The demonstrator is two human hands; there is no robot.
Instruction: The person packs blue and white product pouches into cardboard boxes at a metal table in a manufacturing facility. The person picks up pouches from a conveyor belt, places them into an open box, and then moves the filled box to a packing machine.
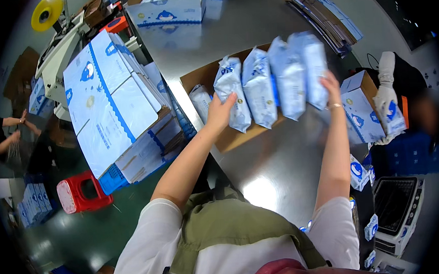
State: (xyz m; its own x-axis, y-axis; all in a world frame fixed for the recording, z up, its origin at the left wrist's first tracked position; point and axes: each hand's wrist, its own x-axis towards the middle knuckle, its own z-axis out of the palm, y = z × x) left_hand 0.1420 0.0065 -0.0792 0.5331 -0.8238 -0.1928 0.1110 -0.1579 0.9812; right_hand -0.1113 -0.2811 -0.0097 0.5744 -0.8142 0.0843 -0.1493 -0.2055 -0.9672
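A row of white and blue soft plastic packs (260, 89) stands upright, squeezed from both ends between my hands. My left hand (223, 111) presses on the leftmost pack of the row, thumb bent over its front. At the other end, my right hand (331, 89) grips the rightmost pack (312, 68), which is smeared by motion. Under and behind the row lies an open cardboard carton (230, 143), brown inside. Another pack (200, 101) sits at the carton's left end, left of my hand. The bottoms of the held packs overlap the carton's near side; whether they touch it I cannot tell.
The carton rests on a shiny metal table (300, 147). Flattened cartons (104, 94) are stacked at left, above a red stool (84, 191). A filled carton (166, 12) stands at the far edge. At right, a co-worker's gloved hand (389, 104) is beside an open carton (361, 109).
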